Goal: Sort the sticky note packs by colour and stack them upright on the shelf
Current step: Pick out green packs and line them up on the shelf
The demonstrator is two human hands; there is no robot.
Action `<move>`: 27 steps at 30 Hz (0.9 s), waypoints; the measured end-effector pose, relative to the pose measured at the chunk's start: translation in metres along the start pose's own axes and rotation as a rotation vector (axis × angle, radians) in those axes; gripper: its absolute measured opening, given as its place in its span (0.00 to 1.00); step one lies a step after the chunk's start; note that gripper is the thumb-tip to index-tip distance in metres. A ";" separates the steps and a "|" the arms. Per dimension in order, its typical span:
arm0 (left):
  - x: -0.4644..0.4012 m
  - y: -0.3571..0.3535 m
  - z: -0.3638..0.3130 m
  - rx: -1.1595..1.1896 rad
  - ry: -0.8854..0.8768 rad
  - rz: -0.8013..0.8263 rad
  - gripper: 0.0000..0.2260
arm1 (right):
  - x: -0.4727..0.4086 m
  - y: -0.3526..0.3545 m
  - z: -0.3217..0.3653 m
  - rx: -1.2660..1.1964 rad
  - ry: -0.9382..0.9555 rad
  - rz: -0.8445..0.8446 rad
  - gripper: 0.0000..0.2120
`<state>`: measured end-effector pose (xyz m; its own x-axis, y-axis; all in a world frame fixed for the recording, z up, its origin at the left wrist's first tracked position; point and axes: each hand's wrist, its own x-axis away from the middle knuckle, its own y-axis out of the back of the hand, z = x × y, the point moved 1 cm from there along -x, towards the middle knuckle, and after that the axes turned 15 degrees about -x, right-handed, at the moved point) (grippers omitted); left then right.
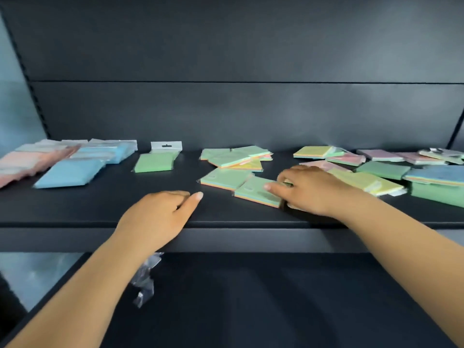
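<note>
- Plainly, no writing on any pack is readable.
- Right hand (316, 189) grips a multicolour pack (258, 192) lying flat at the shelf (100, 207) front.
- Left hand (160, 217) rests loose on the shelf edge, holding nothing.
- Blue packs (67, 172) lie far left.

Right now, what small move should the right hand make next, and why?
Probably close on the multicolour pack and lift it clear. The right hand already has thumb and fingers at its edges, it lies flat near the shelf front, and the left hand holds nothing.
</note>
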<state>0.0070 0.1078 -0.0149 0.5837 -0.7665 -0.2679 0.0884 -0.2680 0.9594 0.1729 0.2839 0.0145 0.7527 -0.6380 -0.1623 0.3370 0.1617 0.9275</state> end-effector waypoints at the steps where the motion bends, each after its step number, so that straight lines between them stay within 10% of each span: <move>1: 0.000 0.000 0.001 0.001 0.002 0.010 0.21 | -0.005 0.005 0.000 -0.034 0.025 -0.011 0.21; 12: -0.095 0.028 -0.059 -0.065 -0.239 0.023 0.17 | -0.031 0.028 -0.038 -0.423 -0.153 0.249 0.18; 17: -0.137 -0.006 -0.075 -0.209 -0.314 0.284 0.22 | -0.029 0.026 -0.055 -0.757 -0.166 0.193 0.13; 22: -0.121 -0.002 -0.077 -0.076 -0.441 0.176 0.20 | -0.035 0.027 -0.055 -0.978 -0.089 0.038 0.14; 27: -0.085 -0.002 -0.111 -0.018 -0.783 0.177 0.23 | -0.013 0.039 -0.086 -0.776 -0.116 -0.081 0.16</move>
<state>0.0470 0.2386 0.0161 -0.1452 -0.9854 -0.0890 0.0648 -0.0992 0.9930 0.2248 0.3630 0.0235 0.6595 -0.7378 -0.1440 0.7190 0.5632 0.4073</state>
